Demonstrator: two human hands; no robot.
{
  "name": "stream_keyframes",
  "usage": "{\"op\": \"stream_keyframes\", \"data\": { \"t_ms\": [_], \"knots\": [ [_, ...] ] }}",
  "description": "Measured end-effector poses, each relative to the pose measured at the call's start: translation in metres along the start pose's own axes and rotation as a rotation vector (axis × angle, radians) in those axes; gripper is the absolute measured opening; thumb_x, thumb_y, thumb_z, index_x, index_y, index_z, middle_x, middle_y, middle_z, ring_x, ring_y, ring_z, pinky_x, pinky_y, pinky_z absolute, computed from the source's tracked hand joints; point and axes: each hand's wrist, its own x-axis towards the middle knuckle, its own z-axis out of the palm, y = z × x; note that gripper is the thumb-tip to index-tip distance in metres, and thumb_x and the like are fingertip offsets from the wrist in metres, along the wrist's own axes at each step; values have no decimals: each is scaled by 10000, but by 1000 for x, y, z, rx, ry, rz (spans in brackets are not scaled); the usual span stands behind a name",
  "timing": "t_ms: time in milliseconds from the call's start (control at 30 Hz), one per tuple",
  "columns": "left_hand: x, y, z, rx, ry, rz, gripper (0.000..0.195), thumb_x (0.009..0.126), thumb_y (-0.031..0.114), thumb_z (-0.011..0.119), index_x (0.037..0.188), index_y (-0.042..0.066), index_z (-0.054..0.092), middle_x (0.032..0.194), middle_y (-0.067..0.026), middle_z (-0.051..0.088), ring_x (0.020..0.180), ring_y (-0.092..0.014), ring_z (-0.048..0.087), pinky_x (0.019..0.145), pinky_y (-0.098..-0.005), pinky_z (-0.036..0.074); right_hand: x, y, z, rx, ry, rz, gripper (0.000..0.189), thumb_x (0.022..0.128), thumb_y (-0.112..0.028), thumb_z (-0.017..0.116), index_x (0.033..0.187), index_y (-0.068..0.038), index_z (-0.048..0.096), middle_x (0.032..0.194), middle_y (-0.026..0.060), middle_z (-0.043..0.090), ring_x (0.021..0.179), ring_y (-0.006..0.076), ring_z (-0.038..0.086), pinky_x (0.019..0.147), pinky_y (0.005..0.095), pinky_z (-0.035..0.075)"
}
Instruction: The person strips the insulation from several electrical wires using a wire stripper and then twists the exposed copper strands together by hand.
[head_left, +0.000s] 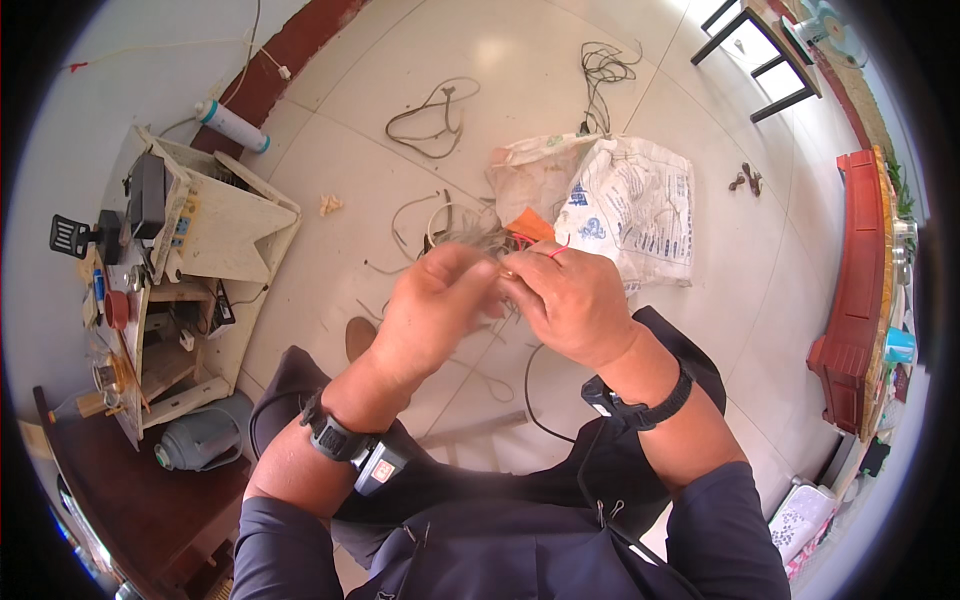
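Note:
My right hand is closed, with a thin red wire running out between its fingers. A small coppery bit shows at its fingertips. Close against it on the left is my left hand, blurred, its fingertips partly hidden, so I cannot tell what it grips. Below and beyond both hands lies a tangle of grey cable scraps on the tiled floor. An orange piece lies just past the right hand, against a white woven sack that bears printing.
Loose cables and a black cord bundle lie farther off. At left stands a worn wooden cabinet, with a grey kettle-like jug below it. A reddish wooden bench is at right, a black-framed stool beyond.

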Motion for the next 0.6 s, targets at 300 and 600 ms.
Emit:
{"op": "stream_keyframes", "data": {
  "t_ms": [300, 600],
  "knots": [
    [1, -4, 7, -71, 14, 108, 126, 1044, 119, 551, 1075, 18, 619, 848, -45, 673, 730, -105, 628, 629, -229, 466, -3, 2, -11, 534, -138, 376, 91, 889, -142, 665, 917, -66, 707, 770, 122, 673, 735, 353, 631, 639, 433, 499],
    [-3, -6, 6, 228, 36, 259, 129, 1043, 121, 548, 1006, 18, 616, 791, -34, 646, 673, -91, 576, 616, -237, 463, -9, 5, 2, 406, -88, 203, 194, 871, -195, 661, 765, -50, 586, 721, 134, 632, 713, 374, 641, 619, 481, 500]
  ]
}}
